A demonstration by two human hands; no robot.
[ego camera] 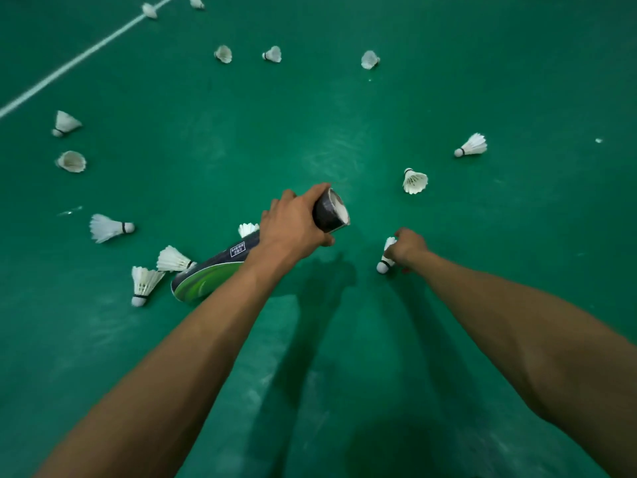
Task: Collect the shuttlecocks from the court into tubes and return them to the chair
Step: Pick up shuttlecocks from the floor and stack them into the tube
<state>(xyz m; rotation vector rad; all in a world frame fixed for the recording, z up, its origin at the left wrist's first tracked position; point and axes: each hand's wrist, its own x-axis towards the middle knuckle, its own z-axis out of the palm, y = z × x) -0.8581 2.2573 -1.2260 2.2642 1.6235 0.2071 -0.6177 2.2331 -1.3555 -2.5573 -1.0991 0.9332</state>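
Shuttlecock (386, 257), cork down, sits pinched in the right grip (410, 247), just right of the tube (328, 212) mouth the left grip (293, 226) clasps.

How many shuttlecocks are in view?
14 shuttlecocks: five far ahead, two far left, four by the tube, two right, one in the right hand. More may sit in the tube.

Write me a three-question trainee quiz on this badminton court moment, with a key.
1. Which hand grips the dark shuttlecock tube? A) left B) right C) neither
2. True or false: the right hand is empty.
3. Fill in: the white court line crosses the upper ____ corner.
Key: 1 A, the left hand; 2 false, it pinches a shuttlecock; 3 left.
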